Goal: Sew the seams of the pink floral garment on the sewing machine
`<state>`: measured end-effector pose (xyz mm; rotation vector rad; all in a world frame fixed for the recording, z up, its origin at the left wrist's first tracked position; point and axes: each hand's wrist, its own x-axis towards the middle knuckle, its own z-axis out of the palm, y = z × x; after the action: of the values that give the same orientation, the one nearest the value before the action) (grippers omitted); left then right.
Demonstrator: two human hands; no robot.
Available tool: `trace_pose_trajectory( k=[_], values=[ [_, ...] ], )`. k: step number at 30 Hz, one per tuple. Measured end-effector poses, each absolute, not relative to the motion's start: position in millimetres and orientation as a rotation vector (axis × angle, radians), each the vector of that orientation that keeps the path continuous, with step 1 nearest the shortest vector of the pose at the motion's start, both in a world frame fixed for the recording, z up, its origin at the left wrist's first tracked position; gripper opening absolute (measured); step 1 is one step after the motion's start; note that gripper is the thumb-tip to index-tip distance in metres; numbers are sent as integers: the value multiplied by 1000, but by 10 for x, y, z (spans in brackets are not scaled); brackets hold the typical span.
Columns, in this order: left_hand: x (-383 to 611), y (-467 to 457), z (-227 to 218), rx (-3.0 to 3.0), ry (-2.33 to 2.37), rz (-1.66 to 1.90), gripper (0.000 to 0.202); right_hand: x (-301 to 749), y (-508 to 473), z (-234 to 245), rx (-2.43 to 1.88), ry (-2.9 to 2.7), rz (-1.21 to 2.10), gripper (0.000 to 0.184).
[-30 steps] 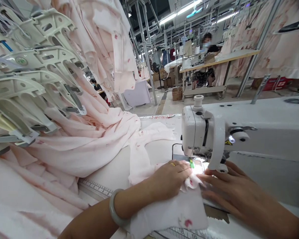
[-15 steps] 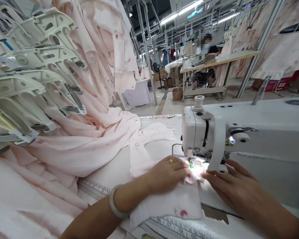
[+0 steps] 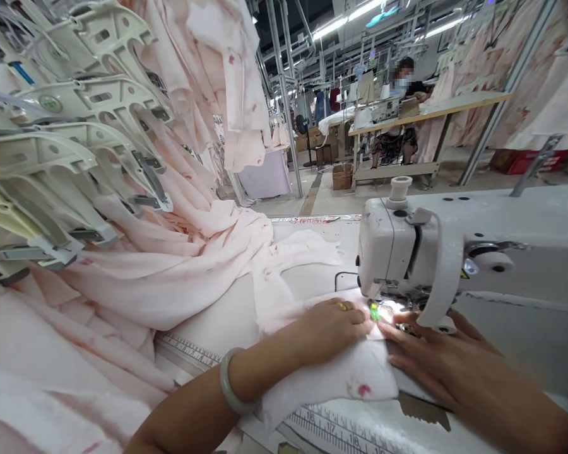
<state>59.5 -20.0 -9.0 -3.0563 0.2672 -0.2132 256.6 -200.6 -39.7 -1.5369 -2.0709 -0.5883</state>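
Note:
A pale pink fabric piece (image 3: 345, 378) with small red flowers lies on the sewing table under the needle of a white sewing machine (image 3: 407, 252). My left hand (image 3: 329, 331), with a gold ring and a pale bangle on the wrist, presses flat on the fabric just left of the lit needle area (image 3: 376, 311). On the other side my right hand (image 3: 435, 362) lies with fingers spread on the fabric's right edge, fingertips close to the presser foot. Neither hand grips anything.
More pink fabric (image 3: 170, 271) trails left from the table up into a row of cream plastic hanger clamps (image 3: 76, 157). A ruler strip (image 3: 331, 425) runs along the table's front edge. At a far table (image 3: 430, 110) sits another person (image 3: 402, 82). Garments hang overhead.
Both hands have pushed the fabric toward the needle, and the flower print near the front edge has shifted. The view has drifted slightly, so the machine sits further right.

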Motion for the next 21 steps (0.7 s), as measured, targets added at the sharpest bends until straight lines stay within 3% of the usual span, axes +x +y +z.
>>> trace_pose_trajectory(
  k=[10, 21],
  values=[
    [512, -138, -50, -3068, 392, -289, 34, 2629, -2034, -400, -1563, -2132, -370, 36],
    [614, -67, -72, -3178, 214, -194, 38, 2654, -2028, -429, -1612, -2105, -389, 37]
  ],
)
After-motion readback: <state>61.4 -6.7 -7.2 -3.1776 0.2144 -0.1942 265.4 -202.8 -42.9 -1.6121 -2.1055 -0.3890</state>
